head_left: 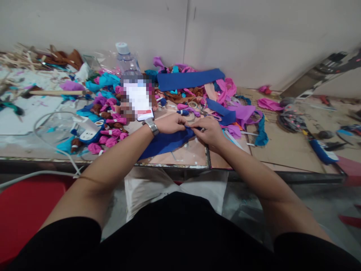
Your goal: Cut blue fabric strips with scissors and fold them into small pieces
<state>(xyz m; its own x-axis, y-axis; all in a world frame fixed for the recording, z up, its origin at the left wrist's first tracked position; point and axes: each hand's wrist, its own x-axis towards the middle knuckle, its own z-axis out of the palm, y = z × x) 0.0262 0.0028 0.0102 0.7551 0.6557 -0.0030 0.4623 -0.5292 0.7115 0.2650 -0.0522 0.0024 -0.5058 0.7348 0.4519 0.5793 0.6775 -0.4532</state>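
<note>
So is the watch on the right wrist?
No, the watch sits on the left wrist, beside the left hand pinching the blue fabric.

The table (284,146) carries heaps of pink, purple and teal fabric scraps (113,113), a long blue fabric strip (190,79), a plastic water bottle (126,60) and white cable (53,143).

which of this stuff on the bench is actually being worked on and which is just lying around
In hand: blue cloth, pinched by the left hand and right hand.

Lying about: water bottle, long blue strip, pink bundles, purple scraps, white cable, wooden stick.
</note>
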